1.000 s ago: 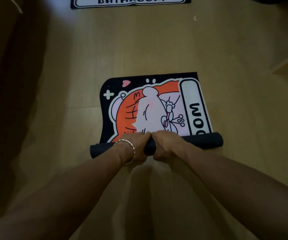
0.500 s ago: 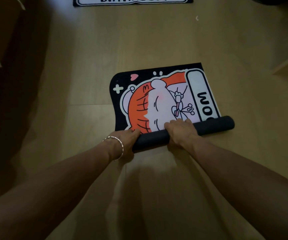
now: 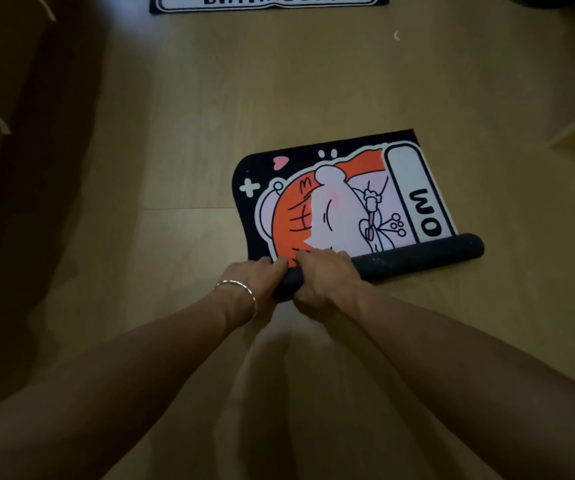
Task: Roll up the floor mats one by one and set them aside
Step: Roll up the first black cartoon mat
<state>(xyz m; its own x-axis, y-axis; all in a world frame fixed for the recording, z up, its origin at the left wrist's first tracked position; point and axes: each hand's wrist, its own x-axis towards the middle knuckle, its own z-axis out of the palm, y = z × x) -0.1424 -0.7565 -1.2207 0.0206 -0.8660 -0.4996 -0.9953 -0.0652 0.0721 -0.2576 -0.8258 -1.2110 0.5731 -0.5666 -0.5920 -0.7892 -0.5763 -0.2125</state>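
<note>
**Item:** cartoon floor mat (image 3: 331, 202), centre-right of frame, on the wooden floor (image 3: 279, 81). Its near edge is wound into a dark roll (image 3: 417, 252); the far part lies flat.

**Hands:** left hand (image 3: 254, 275) and right hand (image 3: 320, 275) sit side by side, fingers curled over the roll's left end.

**Step:** rolling, roughly midway.

**Next:** probably push the roll onward evenly, since its right end is unheld.

**Also:** BATHROOM mat (image 3: 268, 1), top edge, unrolled.

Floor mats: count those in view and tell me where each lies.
2. The cartoon mat lies partly rolled at centre, left hand and right hand gripping its roll. The BATHROOM mat lies flat at the top edge, cropped. Others may be hidden.
</note>
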